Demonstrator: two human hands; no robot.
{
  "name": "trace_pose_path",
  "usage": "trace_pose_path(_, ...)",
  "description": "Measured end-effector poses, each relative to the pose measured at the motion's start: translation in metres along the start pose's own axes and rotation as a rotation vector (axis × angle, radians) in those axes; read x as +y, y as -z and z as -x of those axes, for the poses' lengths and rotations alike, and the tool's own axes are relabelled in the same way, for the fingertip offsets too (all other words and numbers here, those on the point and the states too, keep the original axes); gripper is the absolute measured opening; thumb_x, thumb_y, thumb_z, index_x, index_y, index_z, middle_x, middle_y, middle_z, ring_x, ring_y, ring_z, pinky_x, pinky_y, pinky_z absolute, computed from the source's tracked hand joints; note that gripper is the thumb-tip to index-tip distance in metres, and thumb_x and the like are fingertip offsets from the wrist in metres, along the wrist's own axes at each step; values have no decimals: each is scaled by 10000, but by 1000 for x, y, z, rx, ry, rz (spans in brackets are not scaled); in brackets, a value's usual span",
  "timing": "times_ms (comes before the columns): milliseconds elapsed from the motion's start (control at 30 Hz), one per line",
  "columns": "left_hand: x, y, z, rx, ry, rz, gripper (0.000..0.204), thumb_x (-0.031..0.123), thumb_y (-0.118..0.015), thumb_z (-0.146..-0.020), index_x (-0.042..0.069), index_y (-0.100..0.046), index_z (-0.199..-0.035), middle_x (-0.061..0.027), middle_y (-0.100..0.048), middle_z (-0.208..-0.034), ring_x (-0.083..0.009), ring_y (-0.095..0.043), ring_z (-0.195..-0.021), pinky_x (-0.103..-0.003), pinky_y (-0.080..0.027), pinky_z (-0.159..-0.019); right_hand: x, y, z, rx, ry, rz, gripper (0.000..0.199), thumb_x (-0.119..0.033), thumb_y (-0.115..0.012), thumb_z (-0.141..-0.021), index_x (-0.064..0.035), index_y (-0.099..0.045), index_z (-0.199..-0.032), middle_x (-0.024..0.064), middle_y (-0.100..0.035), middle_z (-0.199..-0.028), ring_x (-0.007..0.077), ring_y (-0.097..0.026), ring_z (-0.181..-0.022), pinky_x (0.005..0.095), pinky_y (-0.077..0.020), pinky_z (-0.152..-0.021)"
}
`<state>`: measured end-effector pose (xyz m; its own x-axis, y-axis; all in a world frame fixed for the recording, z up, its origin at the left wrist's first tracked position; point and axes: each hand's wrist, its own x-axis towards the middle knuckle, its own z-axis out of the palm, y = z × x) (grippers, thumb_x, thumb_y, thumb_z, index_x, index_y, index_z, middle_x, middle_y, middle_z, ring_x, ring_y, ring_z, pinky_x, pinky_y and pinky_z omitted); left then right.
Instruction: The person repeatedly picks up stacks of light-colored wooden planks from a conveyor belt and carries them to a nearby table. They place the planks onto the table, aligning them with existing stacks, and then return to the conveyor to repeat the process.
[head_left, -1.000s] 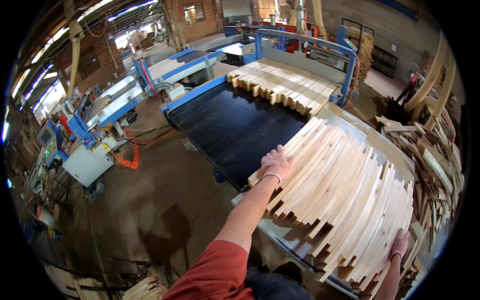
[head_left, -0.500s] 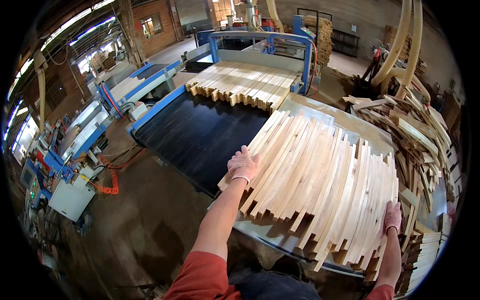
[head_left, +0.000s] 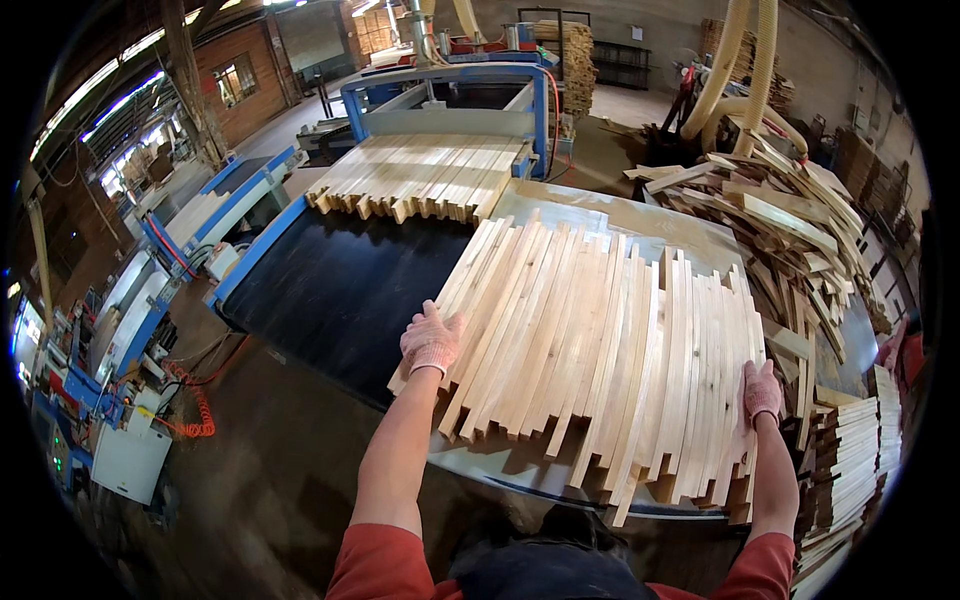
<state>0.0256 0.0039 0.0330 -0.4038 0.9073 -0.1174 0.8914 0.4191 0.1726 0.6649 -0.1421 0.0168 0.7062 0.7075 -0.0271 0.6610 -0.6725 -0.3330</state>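
A wide row of pale wooden strips lies side by side on a metal table, their near ends ragged. At the row's left side, my left hand, in a pinkish knit glove, is closed over the outermost strips. My right hand, gloved alike, grips the right edge of the same row, its fingertips partly hidden against the wood. The two hands hold the row from opposite sides.
A black conveyor belt adjoins the table on the left. Farther along it, more strips lie before a blue machine frame. Scrap wood is heaped at right, with stacked strips nearer. A control cabinet stands left.
My view has swung to the right, so the surroundings appear farther left. Both hands keep their places on the row of strips.
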Motion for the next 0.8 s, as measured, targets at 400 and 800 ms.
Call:
trace_pose_path(400, 0, -8, -6, 50, 18, -66, 891, 748, -433, -1012, 126, -359, -1646, -167, -632, -1435, -328, -686, -1240, -472, -574, -998, -1, -2, -1, 24, 19, 23, 759, -578, -506, -1055, 15, -426, -1523, 359, -686, -1264, 508, -659, -1197, 553, -518, -1012)
trace_pose_path(800, -2, -8, -4, 48, -2, -81, 861, 722, -382, -1047, 124, -340, -1665, -173, -612, -1470, -322, -678, -1269, -470, -574, -1022, -1, -1, -1, 22, 6, 22, 768, -574, -507, -1052, 4, -419, -1549, 354, -686, -1274, 507, -652, -1216, 555, -507, -1038)
